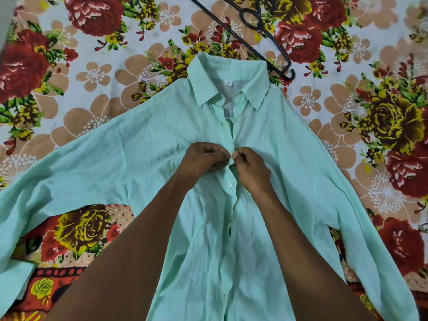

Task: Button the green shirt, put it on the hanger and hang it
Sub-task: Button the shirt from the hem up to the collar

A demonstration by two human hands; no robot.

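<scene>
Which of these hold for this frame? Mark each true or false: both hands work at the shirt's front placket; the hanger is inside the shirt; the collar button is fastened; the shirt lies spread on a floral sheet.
1. Both the left hand and right hand pinch the green shirt at its placket. True.
2. The hanger is inside the shirt. False: it lies on the floral sheet beyond the collar.
3. The collar button is fastened. False: the collar is open.
4. The shirt lies spread on the sheet. True.
</scene>
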